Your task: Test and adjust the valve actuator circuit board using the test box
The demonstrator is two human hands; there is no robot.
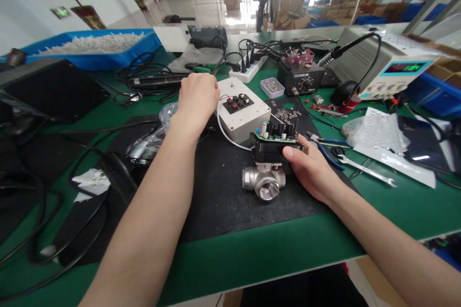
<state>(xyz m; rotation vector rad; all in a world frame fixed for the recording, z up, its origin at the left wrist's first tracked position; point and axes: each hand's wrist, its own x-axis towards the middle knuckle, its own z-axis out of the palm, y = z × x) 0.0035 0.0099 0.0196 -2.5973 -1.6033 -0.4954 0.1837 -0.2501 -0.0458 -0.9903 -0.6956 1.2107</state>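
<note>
Left hand curled by switch box, can't tell what it pinches. Circuit unit tops steel valve over black mat. Control box lettering too blurred. Right hand pinches unit's right end. Pliers, wrench; power supply digits unclear.

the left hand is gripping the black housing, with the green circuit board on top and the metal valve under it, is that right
Not quite: in the head view, the right hand grips the black housing, not the left hand. The green circuit board is indeed on top, and the metal valve is under it.
</note>
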